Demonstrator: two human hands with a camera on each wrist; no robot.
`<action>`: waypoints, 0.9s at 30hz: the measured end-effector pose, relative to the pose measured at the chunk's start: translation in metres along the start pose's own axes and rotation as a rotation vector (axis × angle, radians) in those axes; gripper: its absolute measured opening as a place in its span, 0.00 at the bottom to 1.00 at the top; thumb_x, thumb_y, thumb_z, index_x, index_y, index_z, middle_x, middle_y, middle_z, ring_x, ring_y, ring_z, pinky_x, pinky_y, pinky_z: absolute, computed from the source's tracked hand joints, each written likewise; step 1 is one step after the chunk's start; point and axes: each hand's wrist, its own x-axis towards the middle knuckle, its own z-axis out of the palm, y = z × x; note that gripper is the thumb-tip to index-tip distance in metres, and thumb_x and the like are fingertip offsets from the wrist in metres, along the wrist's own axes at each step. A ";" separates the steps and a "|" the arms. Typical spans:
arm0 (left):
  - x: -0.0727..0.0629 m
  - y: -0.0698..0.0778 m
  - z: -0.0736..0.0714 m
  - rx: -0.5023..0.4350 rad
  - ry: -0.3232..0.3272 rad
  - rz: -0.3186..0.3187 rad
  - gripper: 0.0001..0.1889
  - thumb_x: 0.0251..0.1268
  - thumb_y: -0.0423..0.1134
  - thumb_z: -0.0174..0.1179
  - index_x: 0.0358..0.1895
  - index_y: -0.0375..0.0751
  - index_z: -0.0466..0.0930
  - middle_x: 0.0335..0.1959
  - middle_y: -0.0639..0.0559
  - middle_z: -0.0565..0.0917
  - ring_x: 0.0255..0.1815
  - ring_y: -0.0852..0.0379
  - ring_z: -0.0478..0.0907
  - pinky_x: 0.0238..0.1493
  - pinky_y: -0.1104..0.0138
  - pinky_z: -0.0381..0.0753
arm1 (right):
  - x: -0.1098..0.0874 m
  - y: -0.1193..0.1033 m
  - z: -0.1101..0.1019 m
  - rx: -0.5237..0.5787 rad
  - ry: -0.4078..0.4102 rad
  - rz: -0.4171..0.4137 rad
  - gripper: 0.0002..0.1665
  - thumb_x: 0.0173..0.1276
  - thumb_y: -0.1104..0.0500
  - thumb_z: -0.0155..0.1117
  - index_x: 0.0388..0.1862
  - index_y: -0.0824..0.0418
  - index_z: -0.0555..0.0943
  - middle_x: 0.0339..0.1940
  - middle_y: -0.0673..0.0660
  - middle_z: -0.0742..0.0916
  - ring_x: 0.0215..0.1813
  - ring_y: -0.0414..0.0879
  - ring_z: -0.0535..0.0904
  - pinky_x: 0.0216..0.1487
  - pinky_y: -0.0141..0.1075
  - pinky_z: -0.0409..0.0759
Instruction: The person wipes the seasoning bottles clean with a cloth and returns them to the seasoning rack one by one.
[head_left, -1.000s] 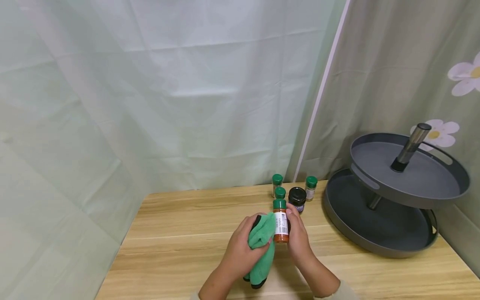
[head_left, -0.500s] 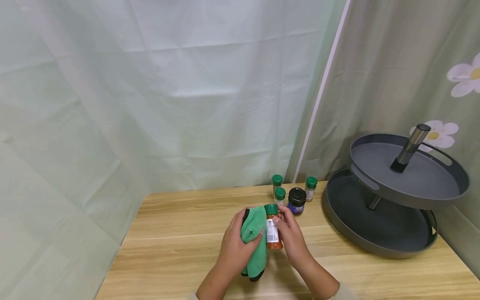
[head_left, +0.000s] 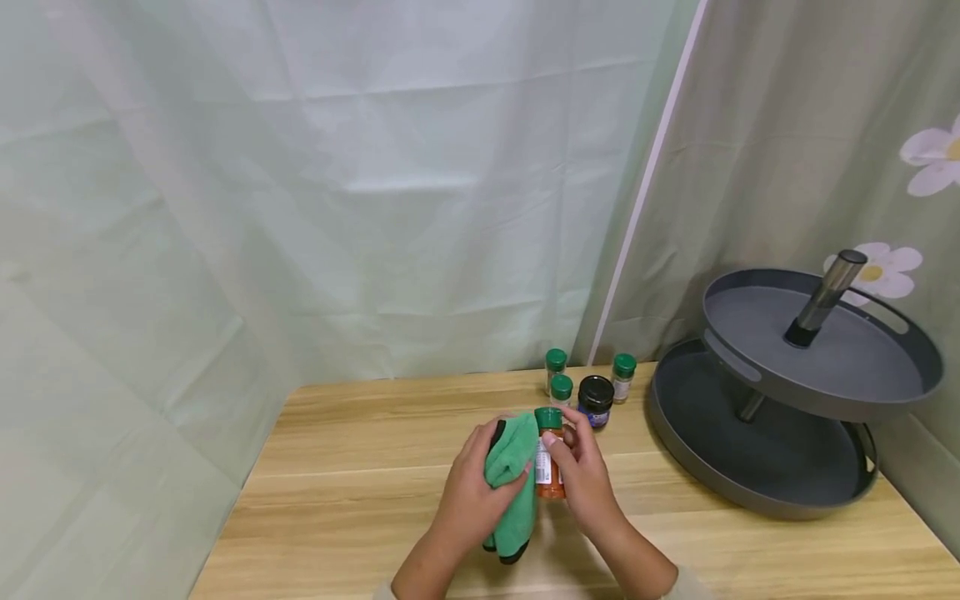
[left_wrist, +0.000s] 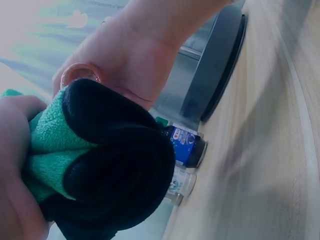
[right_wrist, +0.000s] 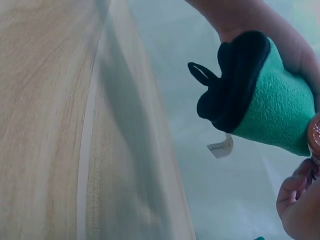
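Observation:
In the head view my left hand (head_left: 468,492) grips a folded green towel (head_left: 517,458) with black edging. My right hand (head_left: 588,483) holds a spice jar (head_left: 550,483) with a green cap, orange-red contents and a white label, its thumb lying across the front. The towel lies along the jar's left side, both raised above the table. From the left wrist, the towel's black edge (left_wrist: 120,165) fills the foreground, with the jar's round base (left_wrist: 80,73) behind it. The right wrist view shows the towel (right_wrist: 285,105) meeting the jar's base (right_wrist: 315,135) at the frame's edge.
Behind the hands stand several green-capped spice jars (head_left: 623,375) and a black-lidded jar (head_left: 596,400) with a blue label. A two-tier dark grey tray stand (head_left: 757,492) occupies the wooden table's (head_left: 337,500) right side. Curtains (head_left: 420,208) hang along the back.
The spice jar has come slightly left and nearer, and turned so its label faces more to the left. My right thumb has moved onto its front. The towel has shifted left a little with it.

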 end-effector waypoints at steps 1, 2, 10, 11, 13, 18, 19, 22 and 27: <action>0.000 0.000 0.000 0.010 -0.016 0.015 0.33 0.62 0.43 0.71 0.69 0.66 0.68 0.60 0.65 0.77 0.57 0.61 0.77 0.61 0.56 0.80 | 0.000 0.000 -0.001 -0.001 0.015 -0.006 0.24 0.82 0.57 0.50 0.72 0.55 0.62 0.51 0.51 0.84 0.47 0.41 0.84 0.46 0.35 0.85; -0.001 0.001 0.000 0.016 -0.033 0.022 0.33 0.61 0.43 0.71 0.68 0.67 0.69 0.59 0.65 0.77 0.56 0.62 0.77 0.60 0.57 0.80 | 0.000 0.000 -0.001 -0.004 0.030 -0.009 0.23 0.83 0.55 0.49 0.72 0.56 0.62 0.51 0.50 0.84 0.46 0.41 0.84 0.45 0.35 0.85; -0.003 -0.001 0.002 0.063 -0.134 0.074 0.33 0.59 0.42 0.72 0.67 0.66 0.71 0.54 0.65 0.78 0.52 0.64 0.77 0.56 0.61 0.81 | 0.003 -0.002 -0.007 -0.044 0.127 0.027 0.26 0.86 0.46 0.35 0.74 0.58 0.58 0.56 0.59 0.75 0.48 0.39 0.78 0.48 0.31 0.81; -0.003 0.000 0.002 0.063 -0.142 0.075 0.33 0.59 0.42 0.72 0.67 0.66 0.71 0.55 0.65 0.78 0.52 0.64 0.77 0.57 0.61 0.81 | 0.003 -0.002 -0.008 -0.045 0.133 0.034 0.27 0.86 0.46 0.32 0.74 0.58 0.58 0.56 0.60 0.74 0.48 0.39 0.77 0.48 0.31 0.80; -0.004 0.000 0.003 0.059 -0.150 0.073 0.32 0.60 0.43 0.72 0.67 0.65 0.71 0.57 0.65 0.78 0.53 0.63 0.77 0.57 0.61 0.81 | 0.004 -0.003 -0.009 -0.041 0.142 0.036 0.27 0.86 0.47 0.28 0.74 0.58 0.57 0.58 0.60 0.72 0.49 0.40 0.75 0.48 0.31 0.79; -0.003 -0.001 0.005 0.045 -0.112 0.035 0.32 0.61 0.44 0.71 0.68 0.64 0.70 0.57 0.64 0.78 0.54 0.62 0.77 0.57 0.59 0.81 | 0.004 -0.003 -0.008 -0.021 0.099 0.004 0.27 0.84 0.55 0.28 0.76 0.60 0.56 0.65 0.62 0.70 0.55 0.39 0.73 0.54 0.29 0.76; -0.003 -0.001 0.005 0.040 -0.098 0.025 0.32 0.61 0.44 0.71 0.68 0.63 0.70 0.58 0.64 0.78 0.55 0.61 0.77 0.58 0.59 0.81 | 0.004 -0.003 -0.008 -0.019 0.086 0.001 0.26 0.83 0.55 0.29 0.76 0.60 0.56 0.66 0.62 0.70 0.56 0.38 0.73 0.55 0.29 0.76; -0.002 -0.001 0.004 0.020 -0.049 -0.010 0.32 0.62 0.45 0.71 0.69 0.63 0.69 0.60 0.65 0.77 0.57 0.61 0.77 0.59 0.57 0.80 | 0.003 -0.002 -0.006 -0.002 0.037 -0.007 0.26 0.84 0.57 0.34 0.76 0.62 0.57 0.65 0.62 0.72 0.57 0.37 0.74 0.57 0.29 0.77; -0.001 0.000 0.002 -0.006 0.043 -0.037 0.32 0.63 0.45 0.71 0.68 0.61 0.69 0.62 0.62 0.77 0.61 0.60 0.77 0.63 0.54 0.79 | 0.000 -0.002 -0.001 -0.009 -0.007 -0.006 0.24 0.82 0.59 0.44 0.72 0.63 0.63 0.55 0.56 0.77 0.52 0.39 0.78 0.53 0.31 0.80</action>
